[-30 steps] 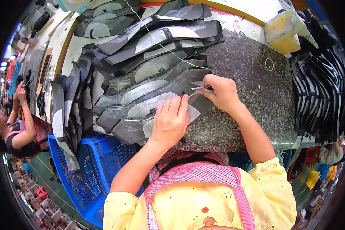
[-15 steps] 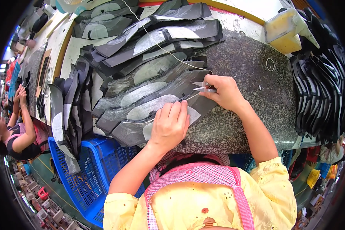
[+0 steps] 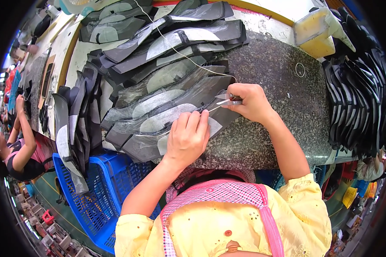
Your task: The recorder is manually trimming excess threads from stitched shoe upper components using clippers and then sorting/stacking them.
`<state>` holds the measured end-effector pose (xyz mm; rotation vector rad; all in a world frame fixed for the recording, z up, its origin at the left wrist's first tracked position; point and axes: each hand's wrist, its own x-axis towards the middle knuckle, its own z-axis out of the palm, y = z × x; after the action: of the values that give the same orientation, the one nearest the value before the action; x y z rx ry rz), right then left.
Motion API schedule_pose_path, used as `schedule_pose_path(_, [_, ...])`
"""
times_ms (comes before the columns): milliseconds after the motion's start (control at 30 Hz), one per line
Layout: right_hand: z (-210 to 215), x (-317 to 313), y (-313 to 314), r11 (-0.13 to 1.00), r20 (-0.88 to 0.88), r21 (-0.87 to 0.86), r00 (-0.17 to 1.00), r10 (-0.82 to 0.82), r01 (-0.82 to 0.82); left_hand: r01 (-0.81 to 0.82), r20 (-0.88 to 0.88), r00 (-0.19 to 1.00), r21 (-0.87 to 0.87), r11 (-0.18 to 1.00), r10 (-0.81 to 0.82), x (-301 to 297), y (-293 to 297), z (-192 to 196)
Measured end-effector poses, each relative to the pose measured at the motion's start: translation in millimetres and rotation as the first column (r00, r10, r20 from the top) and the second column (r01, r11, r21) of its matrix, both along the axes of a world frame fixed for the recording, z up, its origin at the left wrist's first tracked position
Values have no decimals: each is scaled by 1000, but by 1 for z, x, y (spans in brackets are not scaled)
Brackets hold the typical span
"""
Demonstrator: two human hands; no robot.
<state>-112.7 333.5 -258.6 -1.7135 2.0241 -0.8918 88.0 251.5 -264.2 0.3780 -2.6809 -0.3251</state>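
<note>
I see my left hand (image 3: 188,139) lying flat, fingers spread and loose, pressing down on the nearest dark shoe-upper piece (image 3: 176,118) at the front edge of the speckled granite slab (image 3: 283,98). That piece is a long, curved black panel with a pale grey patch in its middle and a glossy, slightly wrinkled surface. My right hand (image 3: 249,103) is clenched around small metal thread snips (image 3: 227,101), their tips at the right end of the same piece. A thin white thread (image 3: 180,53) runs from the snips up across the pile. I count roughly seven or eight such panels fanned over each other on the slab; the exact number I cannot tell. A second stack of black pieces (image 3: 356,98) stands at the right, one blue plastic crate (image 3: 94,188) sits below left, and one yellow block (image 3: 315,34) lies beyond.
</note>
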Motion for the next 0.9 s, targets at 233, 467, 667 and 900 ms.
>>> schedule_pose_path(233, [-1, 7, -8, 986, -19, 21, 986, -163, 164, 7, 23, 1000, 0, 1000, -7, -1, 2, 2])
schedule_pose_path(467, [1, -3, -1, 998, 64, 61, 998, 16, -20, 0, -22, 1000, 6, 1000, 0, 1, 0, 1])
schedule_pose_path(667, [-6, 4, -8, 988, 33, 52, 989, -147, 145, 17, -8, 1000, -10, 1000, -17, 0, -1, 0])
schedule_pose_path(900, [3, -1, -30, 957, -260, -20, 923, -283, 288, 5, 103, 995, 46, 999, -10, -9, -3, 9])
